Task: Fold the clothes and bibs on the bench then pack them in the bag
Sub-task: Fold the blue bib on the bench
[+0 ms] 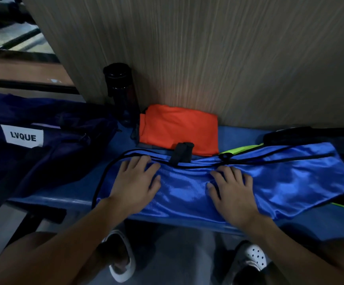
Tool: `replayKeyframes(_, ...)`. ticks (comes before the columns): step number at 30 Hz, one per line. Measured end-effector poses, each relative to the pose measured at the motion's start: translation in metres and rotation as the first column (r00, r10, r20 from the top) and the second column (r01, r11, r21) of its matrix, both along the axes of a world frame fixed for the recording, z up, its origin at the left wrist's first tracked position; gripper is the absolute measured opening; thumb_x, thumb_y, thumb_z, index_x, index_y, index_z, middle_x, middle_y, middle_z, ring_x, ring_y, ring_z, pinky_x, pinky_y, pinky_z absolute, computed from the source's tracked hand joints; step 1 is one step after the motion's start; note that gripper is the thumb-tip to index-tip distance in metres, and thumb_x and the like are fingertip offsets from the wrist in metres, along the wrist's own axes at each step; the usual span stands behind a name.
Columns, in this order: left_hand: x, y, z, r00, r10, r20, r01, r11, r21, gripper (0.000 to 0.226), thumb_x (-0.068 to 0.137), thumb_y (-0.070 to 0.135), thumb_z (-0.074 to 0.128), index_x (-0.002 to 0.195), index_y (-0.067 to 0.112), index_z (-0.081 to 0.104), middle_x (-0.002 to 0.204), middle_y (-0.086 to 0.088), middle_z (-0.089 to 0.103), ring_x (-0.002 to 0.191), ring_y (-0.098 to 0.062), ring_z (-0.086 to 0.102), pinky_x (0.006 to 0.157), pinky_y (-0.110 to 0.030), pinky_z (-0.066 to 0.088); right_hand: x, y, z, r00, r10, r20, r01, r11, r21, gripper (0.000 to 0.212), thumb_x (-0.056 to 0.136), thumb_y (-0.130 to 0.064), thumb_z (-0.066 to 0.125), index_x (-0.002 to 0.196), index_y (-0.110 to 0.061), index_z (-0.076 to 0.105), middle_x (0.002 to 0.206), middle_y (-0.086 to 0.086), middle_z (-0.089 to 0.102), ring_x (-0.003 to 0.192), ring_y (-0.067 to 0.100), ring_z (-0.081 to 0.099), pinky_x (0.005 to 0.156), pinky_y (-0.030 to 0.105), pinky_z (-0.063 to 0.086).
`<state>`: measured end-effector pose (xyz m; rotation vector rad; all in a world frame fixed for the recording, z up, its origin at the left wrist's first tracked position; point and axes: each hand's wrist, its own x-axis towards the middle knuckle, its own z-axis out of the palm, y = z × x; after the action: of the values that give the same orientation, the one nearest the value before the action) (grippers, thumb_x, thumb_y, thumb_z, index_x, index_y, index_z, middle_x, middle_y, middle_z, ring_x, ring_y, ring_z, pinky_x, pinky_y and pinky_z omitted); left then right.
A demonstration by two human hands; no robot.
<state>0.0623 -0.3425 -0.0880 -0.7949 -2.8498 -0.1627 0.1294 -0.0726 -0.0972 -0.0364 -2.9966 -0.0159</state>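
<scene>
Item under handling: a shiny blue bib point(280, 182), lying lengthwise along the front part of the blue bench point(239, 132), its near edge hanging slightly over the bench lip.

Left hand point(136, 179): palm down on the bib's left end, fingers straight and spread, nothing clamped.

Right hand point(230, 188): palm down on the bib's middle, fingers likewise straight and spread, pressing flat on the cloth. The two hands are apart, with creased cloth between them.

A black cord point(103, 175) loops out from under the left hand's fingertips and curves round the outside of that hand toward the bench front. Just beyond the fingertips, between the hands, a short black strap point(182, 151) lies across the bib's far edge.

Beyond the strap, a folded orange garment point(179, 128) rests against the wood-grain wall panel point(208, 58). A neon yellow garment point(241, 150) shows past the right hand's fingertips, partly under the bib. A black item point(302, 134) lies further out to the right of the right hand; its kind cannot be determined.

Left of the left hand, well apart, sits the navy bag point(43, 157) with a white label point(23, 137) reading "LVQUE". A dark bottle point(121, 93) stands upright between the bag and the orange garment.

Below the bench edge: two white shoes point(253, 256) on the floor.
</scene>
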Motion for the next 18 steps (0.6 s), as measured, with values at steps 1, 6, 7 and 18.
replayKeyframes(1, -0.001, 0.003, -0.002, 0.999, -0.037, 0.009, 0.037, 0.999, 0.006, 0.044, 0.096, 0.041, 0.036, 0.124, 0.019, 0.062, 0.118, -0.003, 0.055, 0.106, -0.027, 0.055, 0.09, -0.047, 0.045, -0.001, 0.001, -0.001, 1.0, -0.003, -0.001, 0.003, 1.0, 0.003, 0.049, 0.094, -0.048, 0.03, 0.122, -0.023, 0.061, 0.123, 0.0, 0.053, 0.112, 0.025, 0.049, 0.094, 0.048, 0.034)
replayKeyframes(6, -0.002, 0.006, -0.015, 0.979, 0.073, 0.192, -0.052, 0.992, -0.113, 0.06, 0.094, 0.052, 0.019, 0.148, 0.031, 0.039, 0.149, -0.003, 0.037, 0.138, -0.025, 0.035, 0.11, -0.055, 0.028, -0.004, 0.003, -0.002, 0.996, -0.086, 0.029, 0.086, 0.996, 0.005, 0.052, 0.092, -0.052, 0.033, 0.127, -0.023, 0.057, 0.128, 0.006, 0.05, 0.117, 0.029, 0.046, 0.098, 0.056, 0.032)
replayKeyframes(7, -0.002, 0.006, -0.015, 0.971, 0.103, 0.218, -0.076, 0.988, -0.131, 0.067, 0.092, 0.054, 0.012, 0.153, 0.033, 0.029, 0.156, -0.003, 0.027, 0.144, -0.023, 0.024, 0.115, -0.058, 0.019, -0.006, 0.003, -0.001, 0.993, -0.104, 0.063, 0.104, 0.995, 0.005, 0.054, 0.091, -0.054, 0.033, 0.13, -0.024, 0.055, 0.131, 0.007, 0.048, 0.121, 0.03, 0.044, 0.099, 0.058, 0.032)
replayKeyframes(18, 0.006, 0.025, 0.007, 0.988, 0.083, 0.13, -0.075, 0.995, -0.061, 0.061, 0.091, 0.049, 0.033, 0.144, 0.023, 0.046, 0.154, -0.016, 0.029, 0.145, -0.033, 0.024, 0.116, -0.057, 0.023, -0.007, 0.018, 0.008, 0.994, -0.043, 0.097, 0.049, 0.997, -0.061, 0.067, 0.09, -0.06, 0.018, 0.148, -0.032, 0.036, 0.16, 0.002, 0.025, 0.148, 0.023, 0.017, 0.116, 0.054, 0.009)
